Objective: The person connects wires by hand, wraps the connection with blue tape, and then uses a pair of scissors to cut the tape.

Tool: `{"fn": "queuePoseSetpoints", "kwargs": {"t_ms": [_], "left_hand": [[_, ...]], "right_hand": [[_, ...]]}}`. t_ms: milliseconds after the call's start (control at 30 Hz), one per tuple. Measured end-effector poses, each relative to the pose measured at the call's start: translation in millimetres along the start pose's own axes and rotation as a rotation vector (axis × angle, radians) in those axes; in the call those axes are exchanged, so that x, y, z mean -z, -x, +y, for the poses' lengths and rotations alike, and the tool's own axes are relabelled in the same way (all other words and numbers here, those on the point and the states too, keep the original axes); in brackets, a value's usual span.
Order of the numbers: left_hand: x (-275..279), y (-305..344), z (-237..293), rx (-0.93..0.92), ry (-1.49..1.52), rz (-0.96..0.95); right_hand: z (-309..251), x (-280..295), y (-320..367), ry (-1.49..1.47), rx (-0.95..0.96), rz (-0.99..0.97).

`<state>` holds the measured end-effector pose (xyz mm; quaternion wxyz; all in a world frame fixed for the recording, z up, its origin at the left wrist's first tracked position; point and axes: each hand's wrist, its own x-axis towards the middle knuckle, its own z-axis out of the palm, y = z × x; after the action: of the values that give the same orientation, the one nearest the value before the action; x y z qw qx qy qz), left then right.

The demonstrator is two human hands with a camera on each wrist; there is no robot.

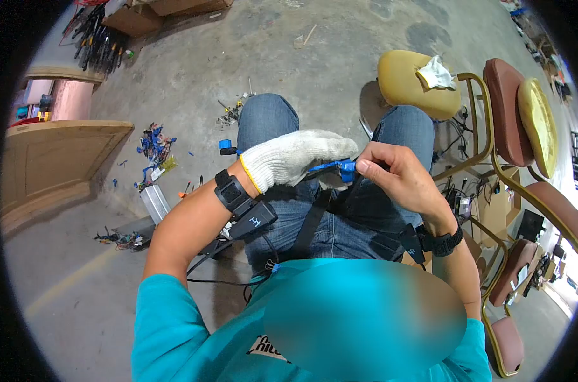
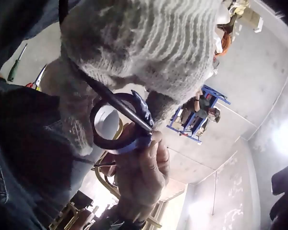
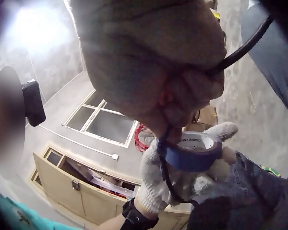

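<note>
My left hand point(image 1: 295, 156) wears a white knit glove and holds a roll of blue tape point(image 3: 189, 158) in front of my lap. A black cable point(image 2: 110, 97) runs across the roll, and blue tape is wrapped near where it meets my other hand. My bare right hand point(image 1: 400, 175) pinches the cable and tape between thumb and fingers, right at the edge of the roll. In the right wrist view, the cable passes through its curled fingers. The roll's printed white core shows in the same view.
Chairs with yellow point(image 1: 413, 83) and brown seats stand at the right, a white glove point(image 1: 436, 73) on one. Blue scraps point(image 1: 155, 146) lie on the floor at the left, near a wooden cabinet point(image 1: 66, 165). A screwdriver point(image 2: 17, 64) and red-handled scissors point(image 2: 38, 79) appear beyond the left hand.
</note>
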<state>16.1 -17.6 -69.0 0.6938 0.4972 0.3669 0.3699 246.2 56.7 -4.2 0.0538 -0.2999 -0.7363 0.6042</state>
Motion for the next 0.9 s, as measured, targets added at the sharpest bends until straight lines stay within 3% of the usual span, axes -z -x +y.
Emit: {"fn": "queuePoseSetpoints", "kwargs": {"t_ms": [133,200,233,300,333,400,500,700,833,900], "left_hand": [[10.2,-1.4,-10.1,0.032,-0.087,-0.034],[12.0,-0.3,-7.2,-0.155,-0.263,-0.021],[10.9,0.2,-6.0,-0.156,-0.263,-0.021],[4.6,2.4,2.8,0.168,0.223,0.023],[1.5,3.1,8.5,0.167,0.223,0.023],[-5.1,2.4,24.0,0.335,0.407,0.148],[-0.8,2.1,19.9,0.316,0.148,0.161],[-3.4,7.0,33.0,0.196,0.028,0.328],[-7.2,16.2,48.5,0.133,0.093,0.297],[-11.7,18.6,60.0,0.053,-0.040,0.265]], "right_hand": [[-1.4,-1.2,-2.0,0.066,-0.011,0.010],[-2.1,-3.2,-0.6,0.051,0.018,0.025],[-3.4,-3.8,-0.4,0.052,0.036,0.030],[-3.9,-3.7,-0.5,0.055,0.056,0.034],[-3.2,-3.3,0.1,0.078,0.038,0.031],[-4.0,-2.4,1.3,0.103,0.019,0.030],[-5.2,-1.4,2.7,0.145,-0.032,0.020],[-0.3,-0.2,1.5,0.140,-0.056,0.015],[7.6,-3.1,1.7,0.092,-0.056,-0.001],[8.6,-2.2,0.3,0.131,-0.060,-0.003]]}}
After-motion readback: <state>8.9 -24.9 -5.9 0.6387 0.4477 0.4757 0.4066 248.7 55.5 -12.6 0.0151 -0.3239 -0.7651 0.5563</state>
